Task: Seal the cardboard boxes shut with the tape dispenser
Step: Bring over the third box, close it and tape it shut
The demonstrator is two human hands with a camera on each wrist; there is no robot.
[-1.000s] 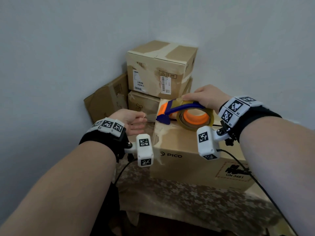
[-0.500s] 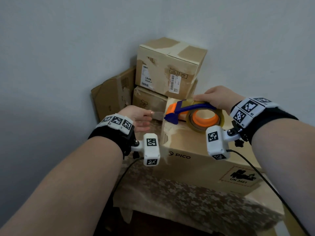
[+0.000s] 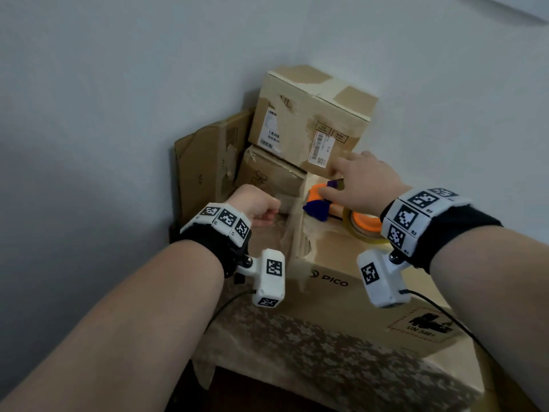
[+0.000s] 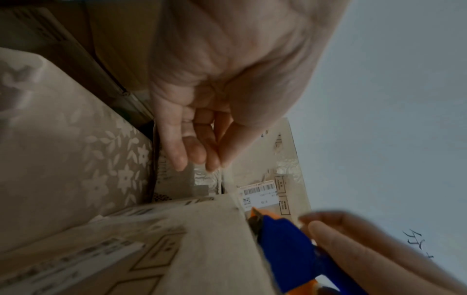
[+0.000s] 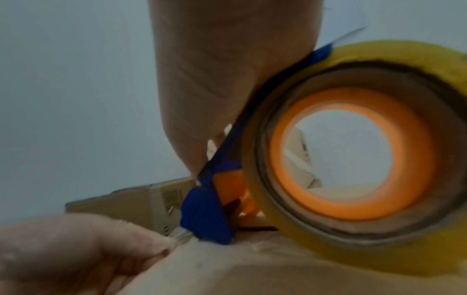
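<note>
Curled tighter than 0.5 s ago, left hand [image 3: 255,203], grip pinched on the clear tape strip [image 5: 180,234] beside the PICO box [image 3: 341,301], tape dispenser [image 3: 316,208] on that box's top-left edge, right hand [image 3: 362,182] slid forward over it, grip clamped on its handle.

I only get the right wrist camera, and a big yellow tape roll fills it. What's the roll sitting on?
Observer: In the head view the tape dispenser rests on a cardboard box printed PICO.
Operator: Whose fingers are at the bottom?
Observer: The left hand; the left wrist view shows thumb and fingertips pinching the clear tape.
Operator: Any other boxes?
Observer: Two stacked behind in the corner; the upper box has tape across its top.
</note>
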